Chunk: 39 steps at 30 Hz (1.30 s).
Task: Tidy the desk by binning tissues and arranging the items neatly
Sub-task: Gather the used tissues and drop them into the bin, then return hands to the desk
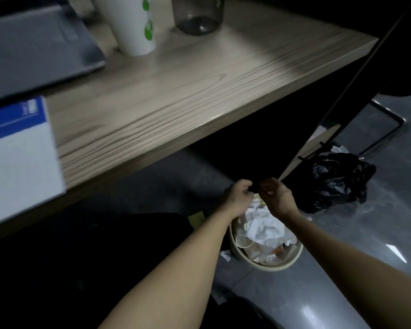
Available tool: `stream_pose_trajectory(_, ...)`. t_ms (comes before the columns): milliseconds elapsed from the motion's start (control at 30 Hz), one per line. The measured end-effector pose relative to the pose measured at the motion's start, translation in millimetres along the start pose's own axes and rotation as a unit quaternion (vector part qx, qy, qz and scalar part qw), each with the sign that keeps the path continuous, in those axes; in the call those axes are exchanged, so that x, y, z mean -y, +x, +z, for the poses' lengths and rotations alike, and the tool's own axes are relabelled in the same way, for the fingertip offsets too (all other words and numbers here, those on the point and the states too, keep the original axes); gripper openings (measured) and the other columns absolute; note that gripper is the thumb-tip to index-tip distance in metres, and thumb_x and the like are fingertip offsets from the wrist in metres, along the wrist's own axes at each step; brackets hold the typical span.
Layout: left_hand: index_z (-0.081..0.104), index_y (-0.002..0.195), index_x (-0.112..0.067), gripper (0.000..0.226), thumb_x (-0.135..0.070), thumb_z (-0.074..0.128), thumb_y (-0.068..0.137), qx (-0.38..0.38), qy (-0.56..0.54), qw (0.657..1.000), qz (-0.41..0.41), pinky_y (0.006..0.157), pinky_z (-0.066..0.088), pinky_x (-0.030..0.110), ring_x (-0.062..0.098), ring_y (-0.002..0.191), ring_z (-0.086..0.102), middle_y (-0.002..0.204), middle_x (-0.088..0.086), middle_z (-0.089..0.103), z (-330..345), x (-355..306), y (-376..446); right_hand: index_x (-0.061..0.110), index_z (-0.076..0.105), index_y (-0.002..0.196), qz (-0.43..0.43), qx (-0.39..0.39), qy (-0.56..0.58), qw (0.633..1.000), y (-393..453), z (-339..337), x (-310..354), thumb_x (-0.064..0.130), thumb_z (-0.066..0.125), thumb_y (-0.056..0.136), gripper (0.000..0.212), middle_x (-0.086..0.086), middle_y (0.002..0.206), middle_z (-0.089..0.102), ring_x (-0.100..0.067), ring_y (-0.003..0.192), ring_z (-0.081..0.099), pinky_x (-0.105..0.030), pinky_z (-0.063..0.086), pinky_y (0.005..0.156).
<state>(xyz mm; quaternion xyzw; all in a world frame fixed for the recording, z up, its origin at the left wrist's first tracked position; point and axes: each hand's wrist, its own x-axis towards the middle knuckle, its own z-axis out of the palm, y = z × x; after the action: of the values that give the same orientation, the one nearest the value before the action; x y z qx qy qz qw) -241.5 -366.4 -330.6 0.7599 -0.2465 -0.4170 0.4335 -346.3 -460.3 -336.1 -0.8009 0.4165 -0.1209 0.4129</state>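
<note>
My left hand (239,197) and my right hand (274,198) meet fingertip to fingertip below the desk edge, directly above a cream waste bin (271,267) on the floor. The fingers of both hands are curled. The gap between them is dark, and I cannot make out anything held there. Crumpled white tissues (263,230) fill the bin. On the wooden desk (176,91) stand a white cup with green dots (135,24) and a dark glass jar (197,15). A grey laptop (33,51) and a blue-and-white box (17,157) lie at the left.
A black rubbish bag (337,181) sits on the floor right of the bin, by a dark desk panel. A small tissue scrap (226,255) and a yellow note (196,219) lie beside the bin. A metal chair leg (389,129) stands at the far right.
</note>
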Motion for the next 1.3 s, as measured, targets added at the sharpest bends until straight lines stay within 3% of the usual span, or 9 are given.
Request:
stream_pose_trajectory(100,0.054,0.133,-0.014,0.041,-0.013,0.057,0.092,-0.003,0.019,0.999,0.035,0.094,0.045,0.023,0.015,0.115,0.058,0.135,0.008,0.058,-18.8,-16.0,-18.6,-0.003,0.062,0.11,-0.042,0.001,0.013,0.999,-7.9,-13.2,29.5,0.006,0.065,0.09,0.023,-0.016,0.105,0.07,-0.025,0.1,0.065,-0.031,0.05,0.088)
stream_pose_trajectory(200,0.057,0.13,-0.019,0.038,-0.019,0.061,0.092,-0.013,-0.001,0.998,0.055,0.096,0.046,0.027,0.014,0.111,0.059,0.132,0.005,0.06,-41.8,-27.4,-42.6,0.002,0.064,0.11,-0.071,-0.01,-0.006,0.997,-17.3,-27.6,48.8,0.011,0.064,0.091,0.021,-0.01,0.104,0.071,-0.02,0.097,0.065,-0.025,0.047,0.081)
stream_pose_trajectory(333,0.06,0.121,-0.013,0.029,-0.012,0.062,0.092,-0.046,-0.026,0.994,0.098,0.1,0.047,0.033,0.018,0.111,0.062,0.124,0.01,0.066,-69.8,-43.4,-82.3,0.013,0.066,0.102,-0.1,-0.03,-0.013,0.994,-34.8,-42.4,74.1,0.02,0.065,0.09,0.015,-0.002,0.095,0.072,-0.017,0.09,0.067,-0.033,0.051,0.08)
stream_pose_trajectory(500,0.06,0.123,-0.012,0.027,-0.013,0.058,0.096,-0.066,-0.064,0.985,0.144,0.077,0.046,0.016,0.012,0.1,0.062,0.12,0.008,0.068,-103.3,-72.0,-143.5,0.025,0.065,0.086,-0.153,-0.092,0.014,0.984,-64.1,-55.0,119.3,0.028,0.065,0.083,0.004,0.009,0.076,0.066,0.001,0.073,0.061,-0.021,0.044,0.065)
stream_pose_trajectory(600,0.061,0.12,-0.018,0.024,-0.017,0.057,0.097,-0.051,-0.09,0.982,0.16,0.085,0.049,0.026,0.02,0.108,0.065,0.119,0.003,0.069,-118.6,-89.6,-179.7,0.025,0.063,0.081,-0.195,-0.118,0.02,0.973,-79.1,-62.6,147.3,0.027,0.067,0.083,0.005,0.01,0.072,0.064,0.005,0.072,0.058,-0.011,0.039,0.061)
stream_pose_trajectory(733,0.061,0.12,-0.019,0.024,-0.022,0.057,0.097,-0.013,-0.1,0.983,0.151,0.096,0.049,0.037,0.024,0.11,0.066,0.119,0.003,0.07,-136.9,-109.9,-214.0,0.026,0.063,0.079,-0.222,-0.144,0.015,0.964,-89.2,-73.7,180.8,0.03,0.067,0.083,0.006,0.01,0.071,0.064,0.0,0.07,0.06,-0.023,0.046,0.065)
stream_pose_trajectory(933,0.06,0.121,-0.021,0.023,-0.022,0.055,0.098,0.0,-0.097,0.98,0.175,0.095,0.051,0.036,0.021,0.108,0.067,0.119,-0.002,0.07,-174.5,-142.0,-249.5,0.025,0.062,0.077,-0.277,-0.165,0.026,0.946,-97.5,-87.7,240.5,0.029,0.066,0.083,0.008,0.009,0.074,0.064,-0.007,0.073,0.061,-0.032,0.049,0.068)
stream_pose_trajectory(1300,0.063,0.113,-0.018,0.017,-0.018,0.059,0.096,-0.153,-0.08,0.961,0.214,0.088,0.054,0.037,0.021,0.098,0.07,0.109,-0.003,0.074,-293.3,-162.9,-292.7,0.023,0.063,0.076,-0.347,-0.116,0.012,0.93,-93.3,-57.7,350.9,0.024,0.069,0.082,0.008,0.01,0.073,0.063,-0.001,0.07,0.057,-0.015,0.039,0.06)
